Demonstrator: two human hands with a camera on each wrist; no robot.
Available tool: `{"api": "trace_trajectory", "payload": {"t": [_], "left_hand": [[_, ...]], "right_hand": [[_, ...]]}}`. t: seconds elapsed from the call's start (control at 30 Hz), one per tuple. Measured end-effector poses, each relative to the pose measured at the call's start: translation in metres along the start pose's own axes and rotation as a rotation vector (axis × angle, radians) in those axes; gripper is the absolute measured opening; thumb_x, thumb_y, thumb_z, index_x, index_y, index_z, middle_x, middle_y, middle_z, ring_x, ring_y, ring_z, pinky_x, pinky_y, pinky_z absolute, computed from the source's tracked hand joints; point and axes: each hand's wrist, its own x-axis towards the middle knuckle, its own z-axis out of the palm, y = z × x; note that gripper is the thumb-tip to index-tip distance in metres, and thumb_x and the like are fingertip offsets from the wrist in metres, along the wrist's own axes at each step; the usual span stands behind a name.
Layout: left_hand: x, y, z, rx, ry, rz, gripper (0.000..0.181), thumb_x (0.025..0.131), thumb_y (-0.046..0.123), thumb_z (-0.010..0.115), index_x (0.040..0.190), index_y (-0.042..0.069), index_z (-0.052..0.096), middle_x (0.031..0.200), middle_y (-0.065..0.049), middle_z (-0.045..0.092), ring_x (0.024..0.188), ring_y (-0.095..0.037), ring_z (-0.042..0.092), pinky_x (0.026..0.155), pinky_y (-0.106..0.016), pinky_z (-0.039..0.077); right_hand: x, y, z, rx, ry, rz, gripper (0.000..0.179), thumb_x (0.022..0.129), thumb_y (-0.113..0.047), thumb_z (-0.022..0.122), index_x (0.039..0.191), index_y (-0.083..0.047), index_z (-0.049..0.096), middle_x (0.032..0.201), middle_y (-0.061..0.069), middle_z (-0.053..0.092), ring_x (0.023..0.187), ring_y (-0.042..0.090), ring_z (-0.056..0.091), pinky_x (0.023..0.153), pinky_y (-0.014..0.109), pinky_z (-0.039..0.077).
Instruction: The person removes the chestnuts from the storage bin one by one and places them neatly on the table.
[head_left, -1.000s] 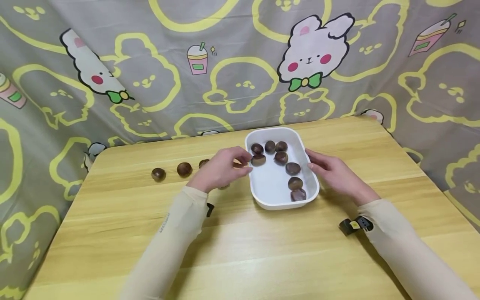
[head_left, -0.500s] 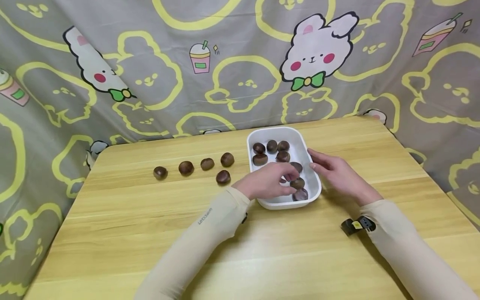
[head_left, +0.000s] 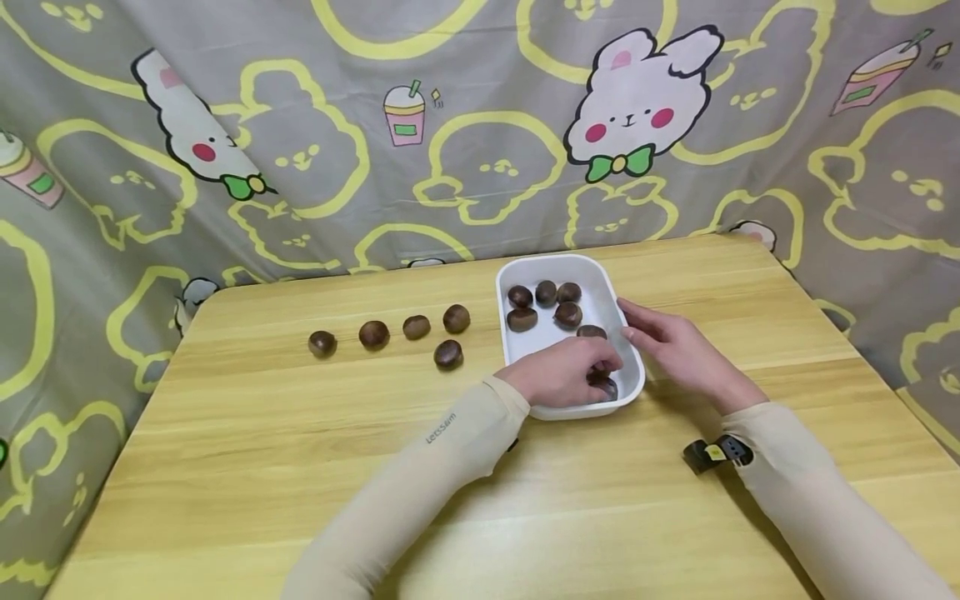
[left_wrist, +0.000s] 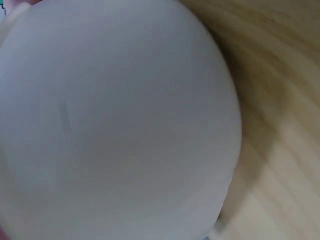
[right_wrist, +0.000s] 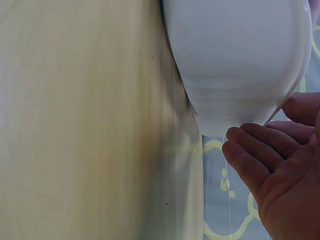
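A white dish (head_left: 542,358) sits on the wooden table and holds several brown chestnuts (head_left: 567,314). My left hand (head_left: 603,367) reaches into the near end of the dish, its fingers curled round a chestnut (head_left: 597,377) that is mostly hidden beneath them. Another chestnut (head_left: 609,389) lies right beside it. My right hand (head_left: 633,327) rests against the dish's right rim with relaxed fingers (right_wrist: 260,160) and holds nothing. The left wrist view is filled by the blurred white dish (left_wrist: 115,120). In the right wrist view the dish's outer wall (right_wrist: 235,65) shows.
Several chestnuts lie on the table left of the dish: a row (head_left: 373,334) and one nearer (head_left: 448,354). A printed cloth backdrop (head_left: 480,125) hangs behind the table. The table's front half (head_left: 525,517) is bare wood.
My left hand went from the chestnuts left of the dish into the dish's near end and closed over a chestnut. The right hand stayed at the rim.
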Motion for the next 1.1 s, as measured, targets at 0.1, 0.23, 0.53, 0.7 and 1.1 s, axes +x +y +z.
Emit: {"api": "trace_trajectory", "payload": {"t": [0.1,0.23,0.53,0.7,1.1], "left_hand": [[0.0035,-0.0003,0.0025,0.02,0.001,0.0,0.023,0.088,0.01,0.073,0.109,0.004,0.067,0.103,-0.002,0.064,0.093,-0.01,0.056,0.084,-0.013,0.039],[0.0058,-0.0009,0.0039,0.038,-0.015,-0.011,0.019,0.089,0.01,0.073,0.107,0.006,0.068,0.101,0.001,0.065,0.093,-0.008,0.057,0.084,-0.012,0.038],[0.0059,-0.0029,0.005,0.105,-0.061,0.009,0.013,0.09,0.009,0.07,0.103,0.008,0.07,0.097,0.004,0.064,0.09,-0.008,0.056,0.082,-0.012,0.038],[0.0044,-0.0029,0.0049,0.145,-0.073,-0.016,0.012,0.089,0.008,0.07,0.101,0.01,0.072,0.093,0.006,0.062,0.089,-0.009,0.055,0.081,-0.013,0.039],[0.0009,-0.0037,0.006,0.097,-0.064,-0.071,0.012,0.086,0.013,0.076,0.098,0.01,0.073,0.095,0.004,0.061,0.087,-0.005,0.054,0.08,-0.012,0.039]], "right_hand": [[-0.0001,0.0007,0.0004,0.01,0.006,-0.003,0.053,0.104,-0.027,0.05,0.15,-0.003,0.038,0.148,0.017,0.041,0.135,0.034,0.037,0.108,0.052,0.029],[-0.0006,0.0011,0.0005,0.013,0.006,-0.001,0.053,0.104,-0.028,0.05,0.15,-0.004,0.038,0.149,0.016,0.041,0.135,0.033,0.037,0.108,0.052,0.029],[0.0008,0.0019,0.0002,0.002,0.008,-0.009,0.053,0.104,-0.029,0.05,0.15,-0.005,0.038,0.149,0.016,0.041,0.135,0.034,0.037,0.108,0.052,0.029],[0.0007,0.0022,0.0009,0.0,0.013,-0.024,0.052,0.104,-0.027,0.051,0.149,-0.003,0.039,0.148,0.017,0.042,0.134,0.033,0.038,0.108,0.051,0.03],[-0.0011,-0.0011,0.0011,0.014,0.021,-0.006,0.051,0.104,-0.026,0.051,0.149,-0.003,0.04,0.147,0.017,0.043,0.133,0.033,0.04,0.107,0.051,0.031]]}}
